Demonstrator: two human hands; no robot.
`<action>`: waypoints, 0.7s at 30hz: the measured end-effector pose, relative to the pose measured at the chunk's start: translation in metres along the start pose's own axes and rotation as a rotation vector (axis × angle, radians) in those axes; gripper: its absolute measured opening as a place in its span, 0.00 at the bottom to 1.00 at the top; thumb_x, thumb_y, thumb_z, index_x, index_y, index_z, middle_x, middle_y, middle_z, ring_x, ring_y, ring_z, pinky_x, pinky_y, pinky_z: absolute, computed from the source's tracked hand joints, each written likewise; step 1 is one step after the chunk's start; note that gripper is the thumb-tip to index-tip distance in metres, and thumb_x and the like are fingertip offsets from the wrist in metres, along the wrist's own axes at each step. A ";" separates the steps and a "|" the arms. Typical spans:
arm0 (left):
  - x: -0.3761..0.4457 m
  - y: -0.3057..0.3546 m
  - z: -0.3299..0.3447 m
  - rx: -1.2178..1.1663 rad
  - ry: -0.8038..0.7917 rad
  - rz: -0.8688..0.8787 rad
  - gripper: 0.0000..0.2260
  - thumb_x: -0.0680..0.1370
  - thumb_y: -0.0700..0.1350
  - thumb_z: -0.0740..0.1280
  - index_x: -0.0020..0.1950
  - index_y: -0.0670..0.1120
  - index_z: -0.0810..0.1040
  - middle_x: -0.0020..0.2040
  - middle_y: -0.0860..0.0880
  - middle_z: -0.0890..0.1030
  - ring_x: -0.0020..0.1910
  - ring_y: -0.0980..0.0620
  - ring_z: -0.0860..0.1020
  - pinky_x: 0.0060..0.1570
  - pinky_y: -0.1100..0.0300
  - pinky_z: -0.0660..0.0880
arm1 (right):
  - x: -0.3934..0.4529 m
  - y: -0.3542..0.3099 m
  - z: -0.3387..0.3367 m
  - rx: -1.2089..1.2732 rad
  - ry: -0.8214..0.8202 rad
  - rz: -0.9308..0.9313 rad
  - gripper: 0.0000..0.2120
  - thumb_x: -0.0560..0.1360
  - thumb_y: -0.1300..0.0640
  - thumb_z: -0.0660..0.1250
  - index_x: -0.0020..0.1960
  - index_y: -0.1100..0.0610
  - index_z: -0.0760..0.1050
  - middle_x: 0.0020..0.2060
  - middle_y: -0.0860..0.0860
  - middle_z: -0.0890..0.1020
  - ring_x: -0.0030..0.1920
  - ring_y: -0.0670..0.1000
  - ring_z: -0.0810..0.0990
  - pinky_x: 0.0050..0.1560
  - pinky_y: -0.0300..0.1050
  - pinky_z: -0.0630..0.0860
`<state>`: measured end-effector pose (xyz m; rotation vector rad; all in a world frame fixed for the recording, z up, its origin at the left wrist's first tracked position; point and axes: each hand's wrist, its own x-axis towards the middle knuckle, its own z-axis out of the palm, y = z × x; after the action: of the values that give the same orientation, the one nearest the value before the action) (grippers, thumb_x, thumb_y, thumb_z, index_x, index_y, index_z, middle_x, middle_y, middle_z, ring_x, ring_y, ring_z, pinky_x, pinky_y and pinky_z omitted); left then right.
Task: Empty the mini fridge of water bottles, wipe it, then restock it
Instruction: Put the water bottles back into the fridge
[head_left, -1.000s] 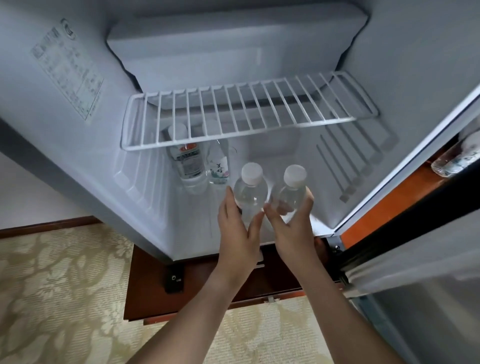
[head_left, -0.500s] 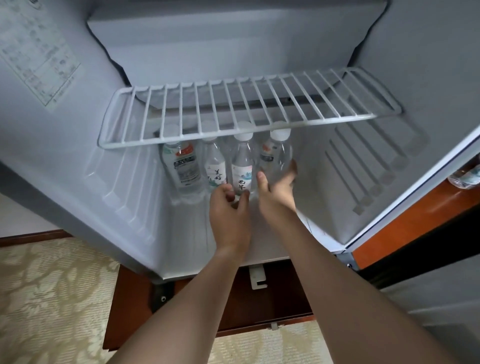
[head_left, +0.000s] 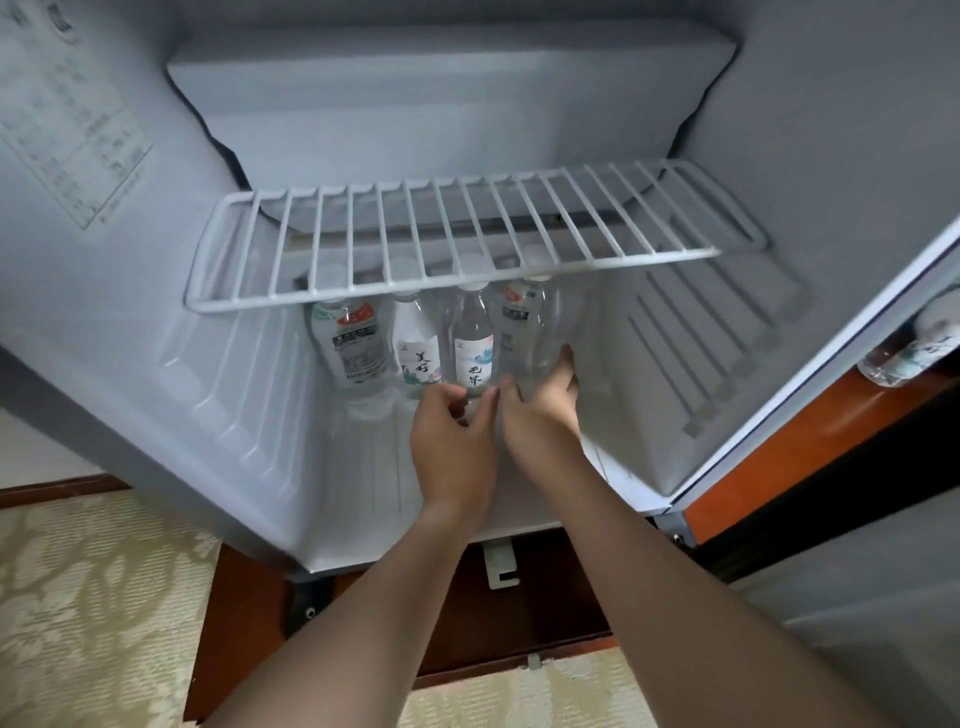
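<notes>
Several clear water bottles stand in a row at the back of the open mini fridge's floor, under the white wire shelf. My left hand curls its thumb and fingers round the base of the third bottle. Next to it, my right hand wraps round the base of the rightmost bottle. The two left bottles stand untouched. Caps are partly hidden by the shelf wires.
A freezer box fills the top of the fridge. The fridge door stands open to the right, and beyond it another bottle lies on an orange-brown surface. A wooden cabinet base and patterned carpet lie below.
Both hands carried two bottles from the fridge's front edge to the back row under the shelf. In the last half second the hands stayed at the bottle bases.
</notes>
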<state>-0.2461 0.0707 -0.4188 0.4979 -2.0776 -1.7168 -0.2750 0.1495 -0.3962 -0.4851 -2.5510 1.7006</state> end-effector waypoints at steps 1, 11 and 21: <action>-0.005 0.010 -0.004 -0.003 -0.008 0.004 0.10 0.75 0.55 0.74 0.43 0.52 0.76 0.41 0.55 0.80 0.41 0.62 0.78 0.41 0.74 0.70 | -0.010 -0.007 -0.004 0.012 0.046 -0.009 0.38 0.79 0.52 0.66 0.81 0.52 0.48 0.77 0.56 0.58 0.74 0.58 0.65 0.72 0.50 0.66; -0.081 0.198 -0.067 -0.132 -0.301 0.226 0.08 0.69 0.57 0.72 0.44 0.56 0.80 0.41 0.60 0.83 0.41 0.63 0.80 0.40 0.74 0.71 | -0.151 -0.117 -0.140 0.175 0.153 -0.311 0.14 0.75 0.48 0.71 0.59 0.46 0.73 0.52 0.40 0.78 0.53 0.38 0.78 0.50 0.33 0.73; -0.219 0.340 -0.124 -0.151 -0.547 0.565 0.08 0.70 0.54 0.72 0.47 0.56 0.79 0.45 0.56 0.82 0.45 0.54 0.81 0.45 0.63 0.78 | -0.319 -0.174 -0.277 0.242 0.279 -0.464 0.10 0.70 0.46 0.67 0.50 0.44 0.75 0.46 0.39 0.82 0.47 0.42 0.82 0.44 0.31 0.76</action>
<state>-0.0011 0.1400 -0.0806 -0.6213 -2.1085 -1.7425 0.0428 0.2484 -0.0834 -0.0935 -2.0260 1.6020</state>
